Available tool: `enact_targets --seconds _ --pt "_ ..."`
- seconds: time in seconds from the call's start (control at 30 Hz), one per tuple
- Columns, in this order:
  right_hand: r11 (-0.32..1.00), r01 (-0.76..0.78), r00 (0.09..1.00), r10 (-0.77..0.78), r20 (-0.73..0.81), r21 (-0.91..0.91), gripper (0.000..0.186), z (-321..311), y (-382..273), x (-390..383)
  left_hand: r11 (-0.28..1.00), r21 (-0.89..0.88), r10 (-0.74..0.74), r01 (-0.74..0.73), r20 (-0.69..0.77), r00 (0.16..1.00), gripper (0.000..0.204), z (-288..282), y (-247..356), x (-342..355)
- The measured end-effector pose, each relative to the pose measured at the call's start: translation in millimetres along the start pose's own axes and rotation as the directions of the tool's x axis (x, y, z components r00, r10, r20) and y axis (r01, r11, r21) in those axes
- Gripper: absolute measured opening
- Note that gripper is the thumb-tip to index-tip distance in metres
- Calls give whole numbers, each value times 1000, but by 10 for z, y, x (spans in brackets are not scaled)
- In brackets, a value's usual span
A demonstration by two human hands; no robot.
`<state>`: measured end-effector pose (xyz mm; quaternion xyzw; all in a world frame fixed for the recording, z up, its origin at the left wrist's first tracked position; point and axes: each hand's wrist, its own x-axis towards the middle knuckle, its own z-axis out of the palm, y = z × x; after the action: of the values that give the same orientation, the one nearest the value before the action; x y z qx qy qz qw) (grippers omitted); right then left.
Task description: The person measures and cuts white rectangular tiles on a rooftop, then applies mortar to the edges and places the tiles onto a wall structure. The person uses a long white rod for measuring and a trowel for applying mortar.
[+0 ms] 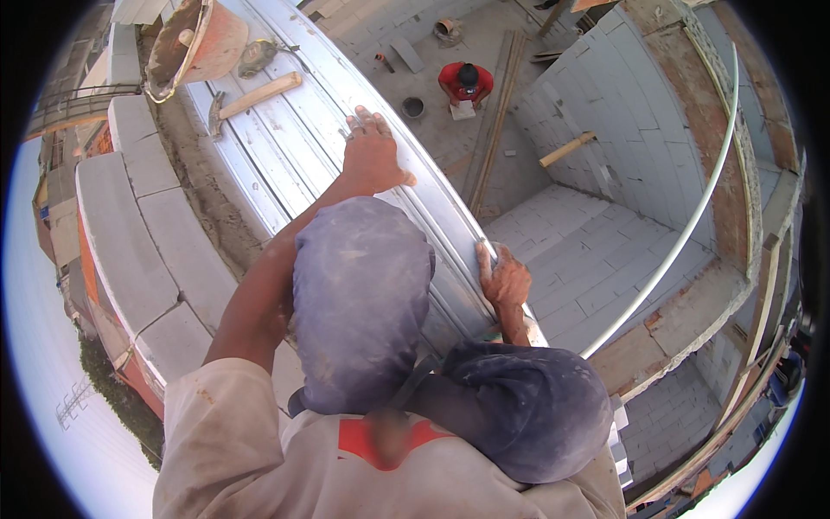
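Long ribbed metal sheets point(294, 130) run from the top of the view down beneath my knees. My left hand point(372, 156) lies flat on them near their right edge, fingers stretched out and dusty. Lower down, my right hand point(506, 278) grips the right edge of the metal sheet, its fingers partly hidden. A hammer with a wooden handle point(264, 93) rests on the sheets beyond my left hand. Next to it lies a small rounded, dirt-covered object point(257, 57), possibly a tape measure. My knees are bent over the sheets.
A mortar-stained bucket point(216, 43) stands at the far left. Grey block wall point(130, 233) runs along my left. Right of the sheets is a deep drop to a floor, where a person in red point(467, 82) crouches near planks point(497, 121). A white tube point(692, 225) arcs at right.
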<state>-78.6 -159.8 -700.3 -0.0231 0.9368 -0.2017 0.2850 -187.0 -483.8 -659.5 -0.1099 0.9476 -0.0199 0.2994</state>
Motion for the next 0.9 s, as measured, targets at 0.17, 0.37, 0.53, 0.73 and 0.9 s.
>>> enact_targets --seconds 0.17,0.37,0.53,0.73,0.9 --pt "1000 -13 1000 13 0 -16 62 -12 -26 -3 1000 10 -2 1 8 1000 146 -18 9 -4" --pt "1000 6 1000 -6 -29 5 61 23 4 2 1000 -13 3 -3 -27 1000 146 17 -6 -2" --pt "1000 -2 1000 2 -24 7 60 -3 -28 -7 999 -37 11 -12 -24 1000 146 5 -9 -8" --pt "1000 -15 1000 15 -7 -20 59 -21 -54 -6 999 -47 7 -9 -29 1000 146 13 -13 -10" --pt "1000 -1 1000 1 -29 -4 58 -9 -40 -11 999 -37 2 -3 -15 1000 146 13 -9 -6"
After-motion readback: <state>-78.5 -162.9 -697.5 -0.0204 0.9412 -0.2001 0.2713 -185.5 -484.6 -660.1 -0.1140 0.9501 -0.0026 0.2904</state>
